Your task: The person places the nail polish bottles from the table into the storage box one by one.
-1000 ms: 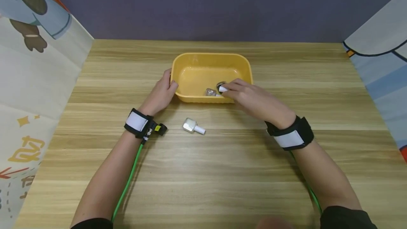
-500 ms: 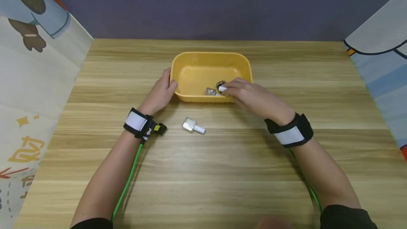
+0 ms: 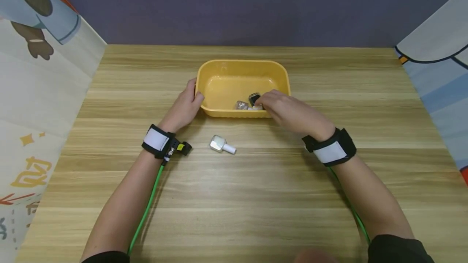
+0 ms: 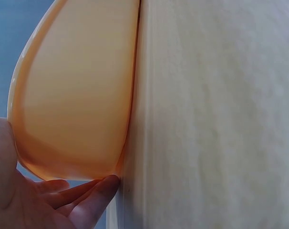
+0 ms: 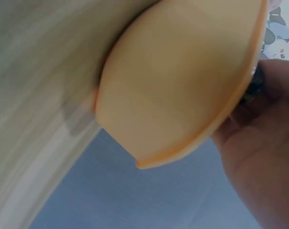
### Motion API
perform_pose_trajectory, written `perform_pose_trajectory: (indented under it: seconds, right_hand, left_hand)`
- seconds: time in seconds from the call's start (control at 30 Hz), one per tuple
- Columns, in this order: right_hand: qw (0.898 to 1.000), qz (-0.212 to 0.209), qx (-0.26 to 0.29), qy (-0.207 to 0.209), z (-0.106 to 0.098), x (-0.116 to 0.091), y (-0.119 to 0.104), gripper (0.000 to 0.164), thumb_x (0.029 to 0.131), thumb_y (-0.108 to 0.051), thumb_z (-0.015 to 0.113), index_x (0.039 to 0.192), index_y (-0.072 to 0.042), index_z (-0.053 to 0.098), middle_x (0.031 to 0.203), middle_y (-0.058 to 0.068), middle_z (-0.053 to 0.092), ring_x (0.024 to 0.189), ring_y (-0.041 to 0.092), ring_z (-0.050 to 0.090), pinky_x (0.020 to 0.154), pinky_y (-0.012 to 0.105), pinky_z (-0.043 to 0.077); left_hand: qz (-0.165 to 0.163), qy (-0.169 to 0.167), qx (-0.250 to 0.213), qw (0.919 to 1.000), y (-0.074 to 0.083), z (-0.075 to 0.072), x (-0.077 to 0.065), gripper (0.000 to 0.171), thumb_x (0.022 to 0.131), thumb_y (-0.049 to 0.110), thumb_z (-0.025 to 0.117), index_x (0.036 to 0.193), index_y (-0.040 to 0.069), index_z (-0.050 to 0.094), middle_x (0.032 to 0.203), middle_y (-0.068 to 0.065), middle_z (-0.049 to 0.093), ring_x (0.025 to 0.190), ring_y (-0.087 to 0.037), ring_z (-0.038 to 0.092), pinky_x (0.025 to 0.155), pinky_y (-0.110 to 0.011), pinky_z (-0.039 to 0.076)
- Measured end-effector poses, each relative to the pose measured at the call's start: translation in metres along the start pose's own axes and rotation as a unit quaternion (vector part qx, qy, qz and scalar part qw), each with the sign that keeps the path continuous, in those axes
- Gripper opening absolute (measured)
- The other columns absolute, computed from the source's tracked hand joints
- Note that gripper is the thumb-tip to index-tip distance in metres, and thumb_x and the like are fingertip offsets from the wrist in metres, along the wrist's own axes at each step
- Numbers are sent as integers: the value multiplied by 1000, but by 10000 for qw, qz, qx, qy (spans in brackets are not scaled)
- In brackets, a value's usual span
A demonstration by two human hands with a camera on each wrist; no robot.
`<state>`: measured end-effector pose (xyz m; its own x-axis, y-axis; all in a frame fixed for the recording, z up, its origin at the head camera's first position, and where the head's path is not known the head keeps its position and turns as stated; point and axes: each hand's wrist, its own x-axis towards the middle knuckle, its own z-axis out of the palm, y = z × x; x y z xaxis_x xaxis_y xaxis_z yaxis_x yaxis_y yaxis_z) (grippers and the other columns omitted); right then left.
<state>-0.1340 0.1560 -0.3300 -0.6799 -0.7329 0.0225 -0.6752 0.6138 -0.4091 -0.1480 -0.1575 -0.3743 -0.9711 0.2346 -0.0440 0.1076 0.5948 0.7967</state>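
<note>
My left hand [image 3: 184,106] grips the left end of a yellow plastic basin [image 3: 243,63], thumb at the rim and fingers against the outer wall, also seen in the left wrist view. Over the basin's front right corner, my right hand [image 3: 292,113] reaches inside with bent fingers. Its fingertips pinch a dark nail polish bottle [image 3: 254,99], which shows as a dark glint between thumb and fingers in the right wrist view. Beside it in the basin lies a glittery nail polish bottle [image 3: 242,105]. A pale bottle with a white cap [image 3: 256,108] sits against the front wall, partly hidden.
In front of the basin, a clear nail polish bottle [image 3: 218,143] with a white cap lies on its side on the wooden table [image 3: 234,202]. A dark blue panel [image 3: 248,7] rises behind the table. Green cables run along both forearms.
My right hand has shifted slightly, and the white cap at its fingertips has gone from sight there. More of the dark bottle now shows. The left hand and basin stay put.
</note>
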Motion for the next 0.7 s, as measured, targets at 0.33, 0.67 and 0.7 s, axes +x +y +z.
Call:
perform_pose_trajectory:
  seconds: [0.33,0.67,0.7]
  right_hand:
    - [9973,388,525,-341,3,4,8,29,105,-10,45,126,-3,63,122,12,63,118,26,55,102,44,45]
    - [9956,590,496,-538,1,5,8,31,105,-14,45,128,-5,63,126,11,63,121,27,55,103,45,45]
    - [9957,598,476,-525,0,5,8,31,105,-14,45,128,-5,64,126,11,63,121,26,56,102,45,45]
  left_hand:
    - [-12,-14,9,10000,1,0,0,58,105,32,33,156,7,21,137,-14,53,104,-22,54,98,-41,44]
    - [43,8,15,10000,-1,-1,0,55,105,27,34,155,5,23,142,-16,50,112,-23,52,104,-43,42]
    - [52,10,11,10000,-1,-1,-1,55,105,27,34,155,5,23,143,-16,49,114,-23,52,105,-43,41]
